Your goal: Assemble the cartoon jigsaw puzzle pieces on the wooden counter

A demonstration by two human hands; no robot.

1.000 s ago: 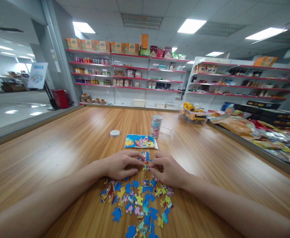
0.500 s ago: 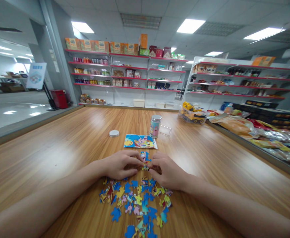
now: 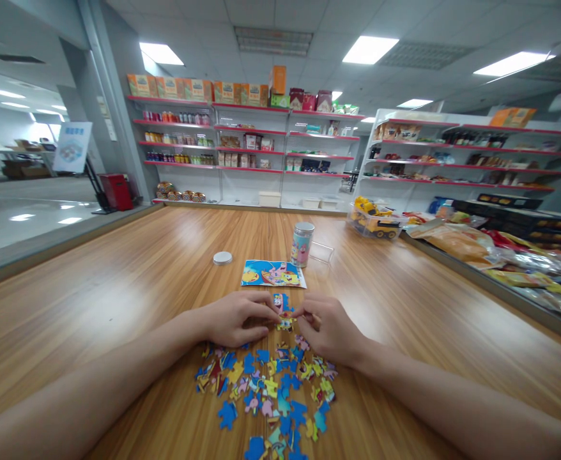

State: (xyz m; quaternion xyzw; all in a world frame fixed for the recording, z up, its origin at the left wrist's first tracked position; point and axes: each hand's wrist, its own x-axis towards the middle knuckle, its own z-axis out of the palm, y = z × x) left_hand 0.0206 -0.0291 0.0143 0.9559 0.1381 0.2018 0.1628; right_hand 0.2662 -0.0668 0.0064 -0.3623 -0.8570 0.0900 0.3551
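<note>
A small cluster of joined jigsaw pieces (image 3: 285, 322), showing a cartoon face, lies flat on the wooden table between my hands. My left hand (image 3: 242, 317) rests at its left, index fingertip at the edge of the cluster, thumb apart from the finger. From the right, my right hand (image 3: 331, 326) reaches in with bent fingers. Its index fingertip is beside the cluster, and no piece shows in it. Just above are a pink and blue piece group (image 3: 282, 302) and a cartoon picture sheet (image 3: 273, 273). Many loose jigsaw pieces (image 3: 271, 386) are spread below my hands.
Behind the sheet stands a cartoon-printed tin (image 3: 302, 246), with a wire frame (image 3: 322, 252) beside it. A round silver lid (image 3: 222, 258) lies to the left. Farther off are a clear bin of yellow toy trucks (image 3: 374, 220), packaged snacks (image 3: 524, 255) and stocked shelves (image 3: 252, 131).
My right hand has drawn back slightly rightward from the joined pieces, uncovering more of them and some loose pieces below. My left hand stays nearly in place. The view has shifted a little.
</note>
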